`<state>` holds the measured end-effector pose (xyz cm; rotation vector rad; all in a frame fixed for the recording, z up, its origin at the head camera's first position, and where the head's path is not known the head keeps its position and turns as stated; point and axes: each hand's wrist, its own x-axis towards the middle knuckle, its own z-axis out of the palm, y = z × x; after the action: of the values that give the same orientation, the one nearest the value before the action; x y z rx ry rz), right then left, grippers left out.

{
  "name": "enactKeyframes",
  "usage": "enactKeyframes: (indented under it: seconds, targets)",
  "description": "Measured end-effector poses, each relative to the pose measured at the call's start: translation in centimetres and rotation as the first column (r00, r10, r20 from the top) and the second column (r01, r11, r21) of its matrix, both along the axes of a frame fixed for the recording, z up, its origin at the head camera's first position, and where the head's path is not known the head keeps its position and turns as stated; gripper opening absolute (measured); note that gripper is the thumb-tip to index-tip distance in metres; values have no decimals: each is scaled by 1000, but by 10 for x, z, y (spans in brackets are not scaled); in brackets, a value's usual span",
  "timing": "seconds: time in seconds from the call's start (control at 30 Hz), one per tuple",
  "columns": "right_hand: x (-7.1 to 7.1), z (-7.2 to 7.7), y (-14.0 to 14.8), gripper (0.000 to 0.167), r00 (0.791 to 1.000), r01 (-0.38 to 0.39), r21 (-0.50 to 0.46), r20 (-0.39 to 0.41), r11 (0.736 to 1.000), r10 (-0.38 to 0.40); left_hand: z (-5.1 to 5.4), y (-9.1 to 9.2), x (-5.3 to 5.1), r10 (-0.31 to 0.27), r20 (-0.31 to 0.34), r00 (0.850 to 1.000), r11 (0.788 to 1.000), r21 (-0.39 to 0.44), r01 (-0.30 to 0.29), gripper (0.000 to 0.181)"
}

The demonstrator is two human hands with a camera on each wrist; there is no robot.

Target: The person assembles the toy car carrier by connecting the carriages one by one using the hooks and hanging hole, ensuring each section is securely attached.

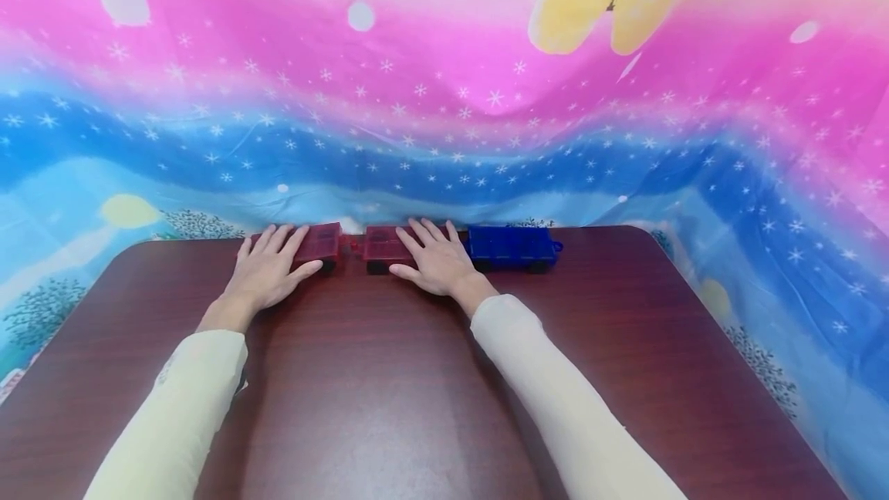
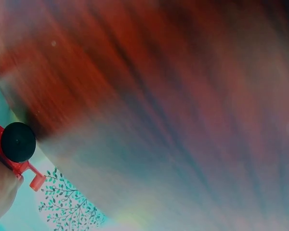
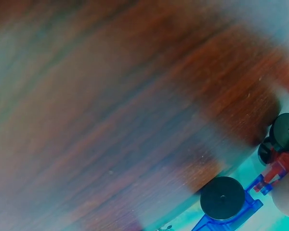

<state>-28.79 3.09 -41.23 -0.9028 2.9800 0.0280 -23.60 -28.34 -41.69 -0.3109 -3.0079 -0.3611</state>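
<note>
Red see-through plastic on two toy cars, left car (image 1: 319, 241) and middle car (image 1: 380, 245), with blue car (image 1: 514, 247) next in line to the right. Long axes roughly along the far edge of the brown table (image 1: 361, 376), ahead of the wrists. Left hand (image 1: 264, 272) resting on left car, right hand (image 1: 443, 261) on middle car; fingers spread on both, no pinching visible. Right hand nearer to blue car, just beside its left end. Narrow gap between the red cars, bridged by red hook (image 1: 353, 244); locking not verifiable. Black wheels (image 3: 222, 198), round, flat-faced. Glossy wood grain underneath; creased cloth (image 1: 444, 130) behind, snowflake print.
</note>
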Motion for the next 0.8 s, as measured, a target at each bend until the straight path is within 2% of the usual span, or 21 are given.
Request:
enactKeyframes:
  seconds: [0.23, 0.8]
  targets:
    - [0, -1, 0, 81, 1000, 2, 2, 1, 1000, -2, -2, 3, 0, -1, 5, 1000, 1000, -9, 1, 85]
    - [-1, -2, 1, 81, 1000, -2, 7, -11, 1000, 2, 3, 5, 0, -5, 30, 1000, 1000, -24, 6, 86]
